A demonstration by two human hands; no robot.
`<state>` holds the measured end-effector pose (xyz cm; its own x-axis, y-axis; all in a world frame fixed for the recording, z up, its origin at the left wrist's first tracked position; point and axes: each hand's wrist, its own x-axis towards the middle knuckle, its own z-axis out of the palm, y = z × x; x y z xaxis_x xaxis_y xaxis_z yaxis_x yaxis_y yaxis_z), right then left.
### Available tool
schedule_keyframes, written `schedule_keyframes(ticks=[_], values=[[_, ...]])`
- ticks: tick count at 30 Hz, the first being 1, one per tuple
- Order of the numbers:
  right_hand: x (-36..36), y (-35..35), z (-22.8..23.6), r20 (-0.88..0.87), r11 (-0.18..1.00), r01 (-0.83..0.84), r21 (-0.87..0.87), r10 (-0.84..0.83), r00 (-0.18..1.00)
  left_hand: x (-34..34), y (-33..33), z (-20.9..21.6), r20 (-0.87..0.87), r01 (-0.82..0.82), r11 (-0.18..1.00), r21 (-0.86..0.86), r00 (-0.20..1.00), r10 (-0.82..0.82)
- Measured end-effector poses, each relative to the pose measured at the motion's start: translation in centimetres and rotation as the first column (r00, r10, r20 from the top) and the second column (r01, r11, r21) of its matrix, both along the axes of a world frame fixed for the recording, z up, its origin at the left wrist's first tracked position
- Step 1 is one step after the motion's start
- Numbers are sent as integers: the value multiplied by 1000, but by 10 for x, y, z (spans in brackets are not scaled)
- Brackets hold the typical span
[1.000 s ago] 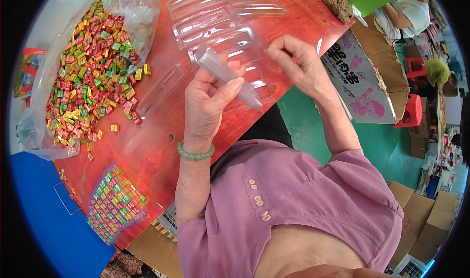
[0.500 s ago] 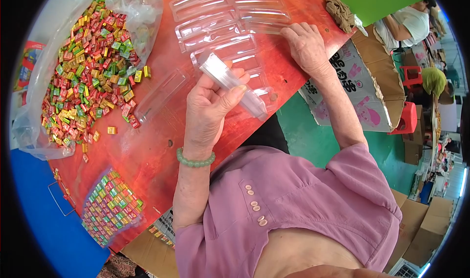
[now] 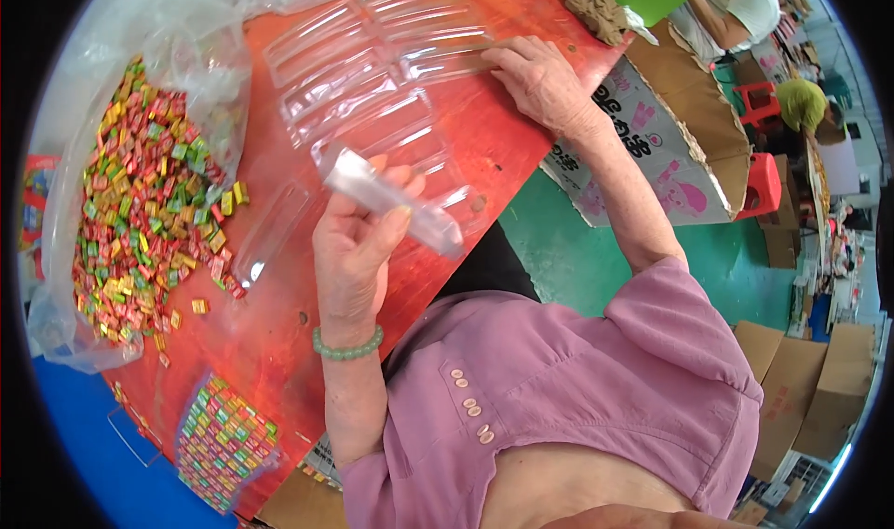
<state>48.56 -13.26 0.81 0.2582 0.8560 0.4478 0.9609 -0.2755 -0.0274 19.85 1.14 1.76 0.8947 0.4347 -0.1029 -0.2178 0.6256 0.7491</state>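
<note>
Right hand reached clear trays; packets lie in a bag.

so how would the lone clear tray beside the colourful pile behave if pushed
The clear tray looks thin-walled, so it's probably light and may flex. Lying flat on the red table, it would likely slide rather than tip.

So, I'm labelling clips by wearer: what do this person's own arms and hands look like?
Short mauve-pink sleeves leave both forearms uncovered. A bracelet of round, pale green beads circles the left wrist; the right wrist is bare. The left hand and right hand wear no gloves, and no markings show on them.
</note>
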Motion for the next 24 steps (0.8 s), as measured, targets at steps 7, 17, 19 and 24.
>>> schedule_keyframes(ticks=[7,17,19,24], values=[[83,-39,10,153,738,674,28,-670,727,-3,2,-1,-9,5,999,32,1000,-4],[196,-76,-26,171,818,572,-57,-557,813,1,7,-5,34,-14,1000,7,999,13],[179,-62,-13,139,748,655,-111,-640,755,-1,8,-7,32,-43,999,-8,999,43],[147,-59,15,358,882,459,109,-465,810,4,9,-1,37,-33,996,-79,999,36]])
